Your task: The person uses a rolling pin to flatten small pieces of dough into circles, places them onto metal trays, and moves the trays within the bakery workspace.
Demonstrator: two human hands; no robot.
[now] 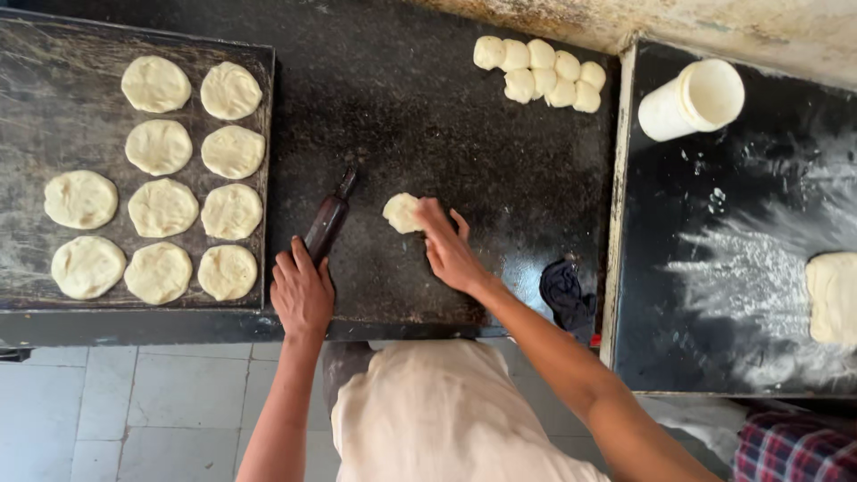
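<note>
Pressing: right hand (449, 248) lies flat, fingers spread, fingertips on a small dough ball (401, 212) near the middle of the dark surface (420, 116); nothing clasped.
Left hand: left hand (302, 290) rests palm down over the near end of a dark rolling pin (329, 219), fingers curled loosely on it; cannot tell how firm the hold is.
Rolling pin: lies on the surface just left of the dough ball, slanting away from the person, not touching the ball.
Dough ball: pale, slightly flattened, part hidden under the right fingertips.
Tray: dark tray (54, 125) well left of the dough ball, carrying ten flattened dough rounds (162, 208) in rough columns.
Dough pile: cluster of unflattened dough pieces (540, 73) well beyond the dough ball, to its far right, at the back edge of the surface.
Cloth: dark crumpled cloth (566, 295) right of the dough ball, at the near edge, beside the right forearm.
Side board: floured black board (714, 268) far right of the dough ball, with a white cup (689, 100) lying on its side and a dough sheet (832, 296) at the right border.
</note>
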